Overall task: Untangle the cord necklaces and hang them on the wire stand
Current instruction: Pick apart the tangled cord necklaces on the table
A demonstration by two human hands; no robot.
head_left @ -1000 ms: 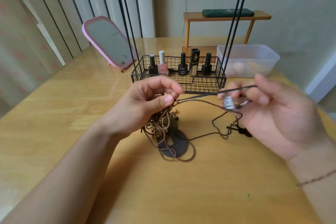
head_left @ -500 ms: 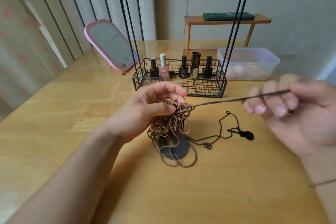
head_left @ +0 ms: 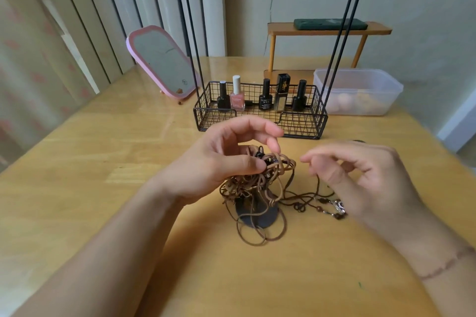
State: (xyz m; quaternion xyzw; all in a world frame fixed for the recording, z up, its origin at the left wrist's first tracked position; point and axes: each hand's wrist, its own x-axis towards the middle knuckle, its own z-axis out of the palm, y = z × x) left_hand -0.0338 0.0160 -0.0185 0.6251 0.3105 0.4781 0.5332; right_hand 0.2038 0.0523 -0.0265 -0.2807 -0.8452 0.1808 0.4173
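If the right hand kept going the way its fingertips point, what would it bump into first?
Most likely the tangle of brown cords held by the left hand. The right hand points its fingertips leftward at the tangle across a small gap, though depth is hard to judge.

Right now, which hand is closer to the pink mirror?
Left. The left hand holds the cord tangle just right of the pink mirror; the right hand is farther right.

I see bare table point(head_left: 90, 188) open to the left and near. The cord tangle point(head_left: 257, 188) sits centre between both hands. Far behind it, the wire stand point(head_left: 260, 116) with its uprights blocks passage, flanked by a mirror point(head_left: 162, 62) left and a plastic tub point(head_left: 358, 90) right.
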